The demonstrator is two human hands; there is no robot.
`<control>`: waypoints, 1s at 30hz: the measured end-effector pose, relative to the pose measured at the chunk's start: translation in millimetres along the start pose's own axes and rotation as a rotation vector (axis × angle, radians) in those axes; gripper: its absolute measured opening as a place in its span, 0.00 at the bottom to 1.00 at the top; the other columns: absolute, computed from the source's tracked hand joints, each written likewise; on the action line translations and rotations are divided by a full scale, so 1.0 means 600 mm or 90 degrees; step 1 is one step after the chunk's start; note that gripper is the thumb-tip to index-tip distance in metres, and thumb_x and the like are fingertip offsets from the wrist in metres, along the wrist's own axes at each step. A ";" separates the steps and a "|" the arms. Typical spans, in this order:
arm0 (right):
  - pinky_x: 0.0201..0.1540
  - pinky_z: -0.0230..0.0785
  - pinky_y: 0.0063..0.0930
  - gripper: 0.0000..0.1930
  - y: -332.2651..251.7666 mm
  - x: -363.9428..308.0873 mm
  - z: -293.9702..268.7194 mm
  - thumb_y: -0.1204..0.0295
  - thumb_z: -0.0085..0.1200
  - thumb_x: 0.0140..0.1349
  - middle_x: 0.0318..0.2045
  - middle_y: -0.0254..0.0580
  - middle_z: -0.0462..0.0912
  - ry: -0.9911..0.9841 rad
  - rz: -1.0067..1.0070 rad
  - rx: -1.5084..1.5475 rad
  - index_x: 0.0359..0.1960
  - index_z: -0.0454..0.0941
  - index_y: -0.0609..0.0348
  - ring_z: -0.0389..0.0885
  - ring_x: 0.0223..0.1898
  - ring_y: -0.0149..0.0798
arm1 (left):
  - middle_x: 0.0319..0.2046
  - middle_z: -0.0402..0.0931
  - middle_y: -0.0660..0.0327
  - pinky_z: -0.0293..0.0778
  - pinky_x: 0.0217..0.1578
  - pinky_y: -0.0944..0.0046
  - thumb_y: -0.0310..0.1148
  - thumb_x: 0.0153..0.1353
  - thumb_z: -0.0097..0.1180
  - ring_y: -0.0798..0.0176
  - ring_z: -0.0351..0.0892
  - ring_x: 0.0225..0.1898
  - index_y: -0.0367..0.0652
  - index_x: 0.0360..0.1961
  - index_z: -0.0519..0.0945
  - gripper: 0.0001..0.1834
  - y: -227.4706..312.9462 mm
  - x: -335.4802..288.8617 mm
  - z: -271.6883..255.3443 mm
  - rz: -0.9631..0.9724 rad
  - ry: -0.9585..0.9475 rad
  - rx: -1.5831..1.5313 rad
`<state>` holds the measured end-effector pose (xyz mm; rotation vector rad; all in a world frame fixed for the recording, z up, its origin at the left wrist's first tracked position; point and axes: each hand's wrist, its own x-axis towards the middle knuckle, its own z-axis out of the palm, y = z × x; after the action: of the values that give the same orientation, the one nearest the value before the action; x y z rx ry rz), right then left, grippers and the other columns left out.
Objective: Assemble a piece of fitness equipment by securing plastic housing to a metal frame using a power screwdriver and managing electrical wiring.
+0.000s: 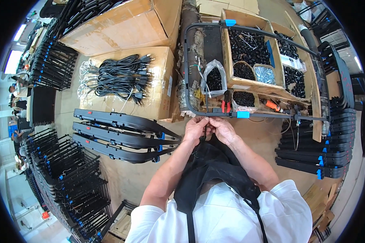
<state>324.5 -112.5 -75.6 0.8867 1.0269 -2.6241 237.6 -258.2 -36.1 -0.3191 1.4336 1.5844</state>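
Observation:
Both of my hands meet just below the near edge of a black rounded frame [185, 60]. My left hand [195, 129] and my right hand [224, 130] are closed, fingertips pinched together. What lies between them is small and mostly hidden. A thin black cord [207, 99] runs down inside the frame toward my fingers. Blue clips sit on the frame's far edge and near edge, the near clip [243, 115] right of my hands. The frame lies across the bench, over a wooden parts box [251, 86]. Red-handled pliers [226, 106] stand at the near edge, just beyond my right hand.
Bundled black power cords [121, 79] lie on a cardboard box [162, 87] at the left. Three black frame parts [121, 138] jut out below it. Small black parts fill a plastic bag [214, 79]. An orange-handled tool [273, 105] lies right. Stacked frames [312, 156] stand at both sides.

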 end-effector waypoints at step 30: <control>0.50 0.79 0.38 0.08 -0.176 0.002 0.170 0.70 0.54 0.64 0.40 0.44 0.83 -0.628 -0.593 -1.513 0.42 0.77 0.57 0.87 0.46 0.45 | 0.48 0.85 0.49 0.76 0.55 0.55 0.39 0.76 0.53 0.55 0.83 0.51 0.40 0.58 0.80 0.17 -0.114 -0.022 -0.024 0.321 0.090 0.133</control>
<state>237.2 -102.0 41.9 -1.3207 2.6262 -0.0595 291.0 -285.7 -74.0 0.0650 1.8759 1.8088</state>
